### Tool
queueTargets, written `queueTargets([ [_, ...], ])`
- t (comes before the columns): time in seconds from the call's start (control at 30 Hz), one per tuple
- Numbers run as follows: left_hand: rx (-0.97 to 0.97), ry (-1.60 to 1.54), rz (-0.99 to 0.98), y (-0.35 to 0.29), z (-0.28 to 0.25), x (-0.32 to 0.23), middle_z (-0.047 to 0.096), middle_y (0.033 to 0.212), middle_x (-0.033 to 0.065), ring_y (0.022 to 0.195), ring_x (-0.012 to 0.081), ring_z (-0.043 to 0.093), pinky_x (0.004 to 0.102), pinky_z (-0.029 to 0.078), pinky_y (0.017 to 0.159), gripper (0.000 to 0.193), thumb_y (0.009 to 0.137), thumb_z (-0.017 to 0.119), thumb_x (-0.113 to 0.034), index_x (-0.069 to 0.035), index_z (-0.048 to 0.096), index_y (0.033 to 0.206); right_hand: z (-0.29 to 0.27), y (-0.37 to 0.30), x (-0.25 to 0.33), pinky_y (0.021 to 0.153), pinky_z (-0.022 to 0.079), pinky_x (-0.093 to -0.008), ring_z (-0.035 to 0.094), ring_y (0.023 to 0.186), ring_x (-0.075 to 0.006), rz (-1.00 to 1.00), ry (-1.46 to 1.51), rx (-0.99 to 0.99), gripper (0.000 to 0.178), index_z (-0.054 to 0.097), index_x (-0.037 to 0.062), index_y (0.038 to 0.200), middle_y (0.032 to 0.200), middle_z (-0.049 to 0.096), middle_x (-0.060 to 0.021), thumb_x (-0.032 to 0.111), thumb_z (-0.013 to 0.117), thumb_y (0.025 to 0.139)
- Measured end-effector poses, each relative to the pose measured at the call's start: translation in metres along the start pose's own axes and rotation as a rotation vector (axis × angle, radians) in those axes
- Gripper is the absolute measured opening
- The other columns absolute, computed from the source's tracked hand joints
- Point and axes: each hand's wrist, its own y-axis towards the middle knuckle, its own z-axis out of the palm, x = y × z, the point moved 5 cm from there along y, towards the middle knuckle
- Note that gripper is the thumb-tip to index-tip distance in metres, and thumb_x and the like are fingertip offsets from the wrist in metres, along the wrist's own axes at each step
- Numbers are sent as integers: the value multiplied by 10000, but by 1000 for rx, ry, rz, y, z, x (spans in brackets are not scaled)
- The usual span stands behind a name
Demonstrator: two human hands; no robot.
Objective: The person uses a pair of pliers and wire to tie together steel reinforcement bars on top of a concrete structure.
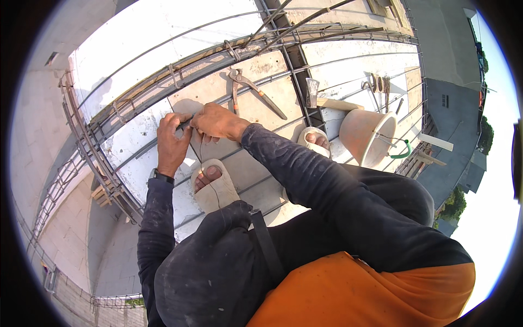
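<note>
Nearest, a thin tie wire (pixel 201 155) trails down past the left cream open-toed shoe (pixel 226 197) from the fingers of the right hand (pixel 215 121), which are pinched together on it, while the left hand (pixel 172 143) is just beside it to the left, its fingers curled at a rebar, though I cannot tell whether they are clamped on anything. Just beyond the hands, end-cutting pincers (pixel 253 87) lie with handles apart, and to the right stands a tilted pale bucket (pixel 355 133) with a green grip. Farther off, beyond the bucket, lies a wooden-handled hammer (pixel 312 94).
</note>
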Motion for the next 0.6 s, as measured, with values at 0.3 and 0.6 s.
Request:
queueTargets([
  [0.3,-130,221,155,-8,-2,2,653,1140,80,1106,297,614,449,454,958,203,939,725,-98,-59,669,1129,-12,1,6,606,629,-313,766,666,-204,94,-5,-191,491,797,-46,942,800,794,-128,435,709,986],
  [0.6,0,40,8,5,-8,17,719,1067,111,1053,334,656,446,502,937,152,994,638,-167,-32,708,991,5,8,-15,514,524,-265,675,608,-117,163,261,-189,396,802,1,1029,823,789,-79,394,801,981],
])
